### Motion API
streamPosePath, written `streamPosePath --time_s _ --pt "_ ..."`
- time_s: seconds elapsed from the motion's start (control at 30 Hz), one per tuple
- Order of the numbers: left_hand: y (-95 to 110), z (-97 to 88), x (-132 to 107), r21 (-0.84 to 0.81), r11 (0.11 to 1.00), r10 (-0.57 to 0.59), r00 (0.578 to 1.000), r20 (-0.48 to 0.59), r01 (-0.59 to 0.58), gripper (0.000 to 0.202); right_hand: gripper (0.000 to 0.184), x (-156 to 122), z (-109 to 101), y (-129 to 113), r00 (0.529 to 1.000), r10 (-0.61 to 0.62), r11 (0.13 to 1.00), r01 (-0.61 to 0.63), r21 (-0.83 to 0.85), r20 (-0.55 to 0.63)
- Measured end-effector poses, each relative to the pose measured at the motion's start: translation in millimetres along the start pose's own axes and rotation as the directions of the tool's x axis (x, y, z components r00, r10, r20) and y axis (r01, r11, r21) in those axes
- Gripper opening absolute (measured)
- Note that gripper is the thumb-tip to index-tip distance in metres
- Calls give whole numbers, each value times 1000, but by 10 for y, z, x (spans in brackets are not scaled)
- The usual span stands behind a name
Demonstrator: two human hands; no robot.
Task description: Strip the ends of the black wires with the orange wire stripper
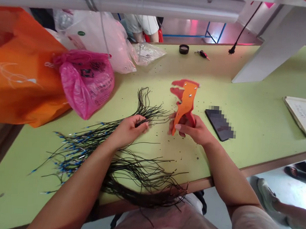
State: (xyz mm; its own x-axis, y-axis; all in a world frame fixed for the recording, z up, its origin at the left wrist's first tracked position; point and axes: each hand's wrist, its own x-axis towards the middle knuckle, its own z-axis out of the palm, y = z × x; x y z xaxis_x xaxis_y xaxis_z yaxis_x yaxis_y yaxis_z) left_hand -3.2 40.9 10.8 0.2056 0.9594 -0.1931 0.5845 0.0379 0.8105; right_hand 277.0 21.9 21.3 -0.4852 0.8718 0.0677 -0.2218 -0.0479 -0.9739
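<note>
Head view is showing me two bare hands from far away, and I am looking down at a green table [249, 136]. The left hand [128, 132] is pinching a small bunch of thin black wires [141, 122] between its fingers and thumb, so its grip is clamped on them. The wires are spreading across the table, and their blue tips [72, 147] are lying together on the left, maybe so each one is easy to pick out. Their long black ends [146, 195] are hanging over the near edge of the table. The right hand [191, 130] is wrapping around the handles of an orange wire stripper [185, 103], so that grip is clamped too. Its head is pointing up and away, likely to keep it from catching on the wires. Tiny black bits [175, 105] are lying around the tool. A phone [219, 124] with a blurred screen is resting just beside the right hand, away from the wires. A pink plastic bag [86, 83] and an orange bag [20, 76] are sitting back on the left, well away from the tool.
</note>
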Motion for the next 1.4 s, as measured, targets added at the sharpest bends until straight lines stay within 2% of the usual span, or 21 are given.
streamPosePath --time_s 0.07,0.13,0.2,0.3,0.47,0.8,1.1,1.4 --pt "-34 -37 -48 -302 952 -72 997 -35 58 42 38 -9 -13 23 982 97 995 -91 -43 164" --pt "-46 -58 -82 -490 866 -140 989 -49 98 48 37 -6 -1 66 947 162 986 -147 -74 279" --pt "-51 -72 -96 -603 791 -172 983 -58 103 53 37 0 27 114 921 201 979 -179 -96 335" --pt "-68 -91 -100 -686 721 -180 982 -51 96 58 38 9 64 177 901 255 966 -219 -139 350" --pt "-102 -101 -119 -734 676 -142 989 -35 71 61 43 23 93 261 878 348 935 -298 -193 328" --pt "-154 -154 -138 -785 611 -120 992 35 102 61 44 27 157 344 854 400 916 -375 -141 333" --pt "-89 -162 -149 -743 655 -144 988 52 135 66 41 29 183 353 860 389 921 -367 -130 331" --pt "-150 -167 -167 -709 696 -96 994 58 109 63 38 24 374 428 914 337 941 -336 -47 224"
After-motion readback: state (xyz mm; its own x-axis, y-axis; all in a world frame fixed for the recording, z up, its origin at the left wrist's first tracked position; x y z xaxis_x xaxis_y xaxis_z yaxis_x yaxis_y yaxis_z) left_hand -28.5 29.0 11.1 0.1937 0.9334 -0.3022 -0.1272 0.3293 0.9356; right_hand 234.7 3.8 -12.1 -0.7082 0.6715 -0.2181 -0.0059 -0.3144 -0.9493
